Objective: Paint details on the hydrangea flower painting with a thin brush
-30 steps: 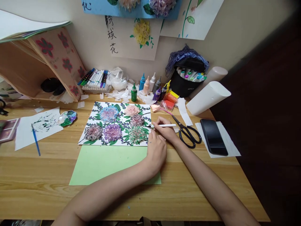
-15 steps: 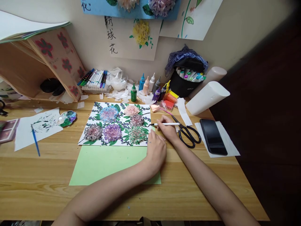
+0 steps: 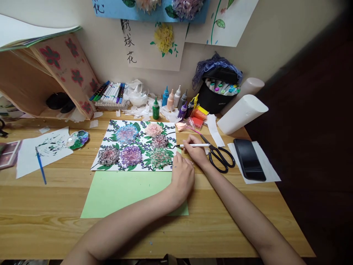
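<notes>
The flower picture [image 3: 143, 129] lies on the table [image 3: 132, 239], partly over 1 green sheet [image 3: 124, 193]. At its right edge, the right hand [image 3: 194, 149] has its fingers closed around 1 white brush [image 3: 195, 145]. The left hand [image 3: 182, 178] rests at the lower right corner, its fingers bent; I cannot tell if they grip.

The bench [image 3: 138, 235] has a smooth wood-grain surface with a soft sheen. The green sheet [image 3: 129, 193] is flat, matt paper; the flowers [image 3: 131, 156] on the white sheet [image 3: 97, 163] look rough and crinkled. The phone [image 3: 249, 159] has glossy black glass, the scissors [image 3: 220, 156] dark handles with a smooth finish. The white bottle [image 3: 242, 115] looks like smooth plastic.
</notes>
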Motion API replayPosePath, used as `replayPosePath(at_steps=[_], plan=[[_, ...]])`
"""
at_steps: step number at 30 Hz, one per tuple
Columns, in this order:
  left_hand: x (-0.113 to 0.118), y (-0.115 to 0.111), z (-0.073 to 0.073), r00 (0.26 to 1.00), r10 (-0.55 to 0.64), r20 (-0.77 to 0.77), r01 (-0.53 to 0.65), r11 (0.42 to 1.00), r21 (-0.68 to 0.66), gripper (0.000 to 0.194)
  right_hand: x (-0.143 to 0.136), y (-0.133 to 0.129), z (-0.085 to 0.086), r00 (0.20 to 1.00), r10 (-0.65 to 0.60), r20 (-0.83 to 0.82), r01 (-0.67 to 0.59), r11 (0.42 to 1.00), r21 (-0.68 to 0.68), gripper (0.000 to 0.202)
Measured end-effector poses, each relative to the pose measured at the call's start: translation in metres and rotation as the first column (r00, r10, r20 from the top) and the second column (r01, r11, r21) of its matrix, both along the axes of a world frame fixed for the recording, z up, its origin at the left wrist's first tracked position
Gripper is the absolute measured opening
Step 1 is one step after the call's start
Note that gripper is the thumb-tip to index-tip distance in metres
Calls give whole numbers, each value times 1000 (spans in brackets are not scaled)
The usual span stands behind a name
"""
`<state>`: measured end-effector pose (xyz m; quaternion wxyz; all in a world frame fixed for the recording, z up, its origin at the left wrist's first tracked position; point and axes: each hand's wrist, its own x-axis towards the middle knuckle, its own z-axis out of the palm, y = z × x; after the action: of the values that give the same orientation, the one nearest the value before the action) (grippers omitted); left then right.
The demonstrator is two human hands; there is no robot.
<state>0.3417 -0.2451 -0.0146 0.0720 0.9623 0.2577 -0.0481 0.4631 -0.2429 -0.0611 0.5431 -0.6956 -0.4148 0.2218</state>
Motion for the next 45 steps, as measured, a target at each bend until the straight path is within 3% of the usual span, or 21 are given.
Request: replayPosePath(at_steps=[17, 22, 28, 35, 40, 45], plan=[[0, 0, -1, 1000, -14, -3, 14, 1000, 10, 29, 0, -1, -2, 992, -17, -127, 16, 1000, -4, 30], [-1, 3, 6, 1000, 1, 10, -1, 1000, -10, 25, -1, -1, 0, 981, -73, -182, 84, 995, 53, 37], [-8, 31, 17, 990, 81, 119, -75, 996, -49, 26, -1, 1, 1, 960, -118, -253, 169, 967, 192, 38], [-12, 62, 13, 960, 167, 226, -170, 985, -4, 26, 0, 2, 3, 932, -115, -344, 208, 947, 245, 43], [-13, 65, 12, 967, 133, 219, -122, 991, -64, 24, -4, -1, 3, 932, -45, -359, 131, 967, 219, 38], [-15, 69, 18, 982, 22, 185, 9, 986, -165, 25, -6, -4, 3, 936, 37, -351, 40, 977, 210, 39]])
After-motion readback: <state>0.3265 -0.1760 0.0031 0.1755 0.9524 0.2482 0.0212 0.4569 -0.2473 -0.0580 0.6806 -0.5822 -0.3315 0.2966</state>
